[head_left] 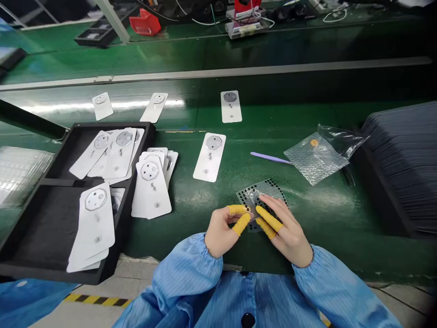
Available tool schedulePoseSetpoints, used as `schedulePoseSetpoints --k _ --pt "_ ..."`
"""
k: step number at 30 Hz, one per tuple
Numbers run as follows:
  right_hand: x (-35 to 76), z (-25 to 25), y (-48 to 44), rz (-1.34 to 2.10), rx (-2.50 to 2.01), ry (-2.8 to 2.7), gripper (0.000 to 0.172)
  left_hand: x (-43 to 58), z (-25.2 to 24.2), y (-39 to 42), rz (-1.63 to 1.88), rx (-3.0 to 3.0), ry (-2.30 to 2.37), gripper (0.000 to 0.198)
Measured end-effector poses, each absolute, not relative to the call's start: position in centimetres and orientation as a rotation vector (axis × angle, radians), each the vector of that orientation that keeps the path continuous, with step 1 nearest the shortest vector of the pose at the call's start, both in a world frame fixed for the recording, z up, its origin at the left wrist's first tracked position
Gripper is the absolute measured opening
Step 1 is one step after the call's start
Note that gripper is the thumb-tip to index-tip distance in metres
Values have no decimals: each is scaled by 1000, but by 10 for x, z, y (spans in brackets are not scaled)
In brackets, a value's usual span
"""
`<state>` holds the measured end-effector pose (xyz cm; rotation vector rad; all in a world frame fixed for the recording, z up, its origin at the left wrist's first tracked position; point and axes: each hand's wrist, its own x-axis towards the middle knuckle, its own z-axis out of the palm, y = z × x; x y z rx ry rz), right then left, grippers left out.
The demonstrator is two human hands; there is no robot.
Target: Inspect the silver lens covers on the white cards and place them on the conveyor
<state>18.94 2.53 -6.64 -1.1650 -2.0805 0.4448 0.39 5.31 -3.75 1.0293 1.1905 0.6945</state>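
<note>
Yellow finger cots cover the fingertips of both my hands. My left hand pinches a small clear piece between thumb and finger. My right hand meets it from the other side, thumb and index finger closed at the piece's edge, its other fingers stretched out above. What the piece is, I cannot make out. Under the hands lies a clear sheet with rows of black dots, partly hidden by my fingers. Beyond it rest lilac tweezers, their far end touching a bubble-wrap pouch with an orange spot.
White cards with round grey prints lie about: one card ahead, a card pile beside a black divided tray holding more. A tall stack of dark trays stands right. A pale strip crosses the green bench.
</note>
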Motion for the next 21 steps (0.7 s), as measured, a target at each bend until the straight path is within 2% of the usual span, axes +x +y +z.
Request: schedulePoseSetpoints --k 8,14,21 --pt "178 -53 38 570 -1056 -1972 39 -2 -43 53 705 1122 1145 22" --pt "178 -64 40 500 -963 -2027 37 -8 -41 57 615 1619 1153 22" --pt "173 -84 41 528 -947 -1997 23 -18 -57 67 545 1781 1042 21"
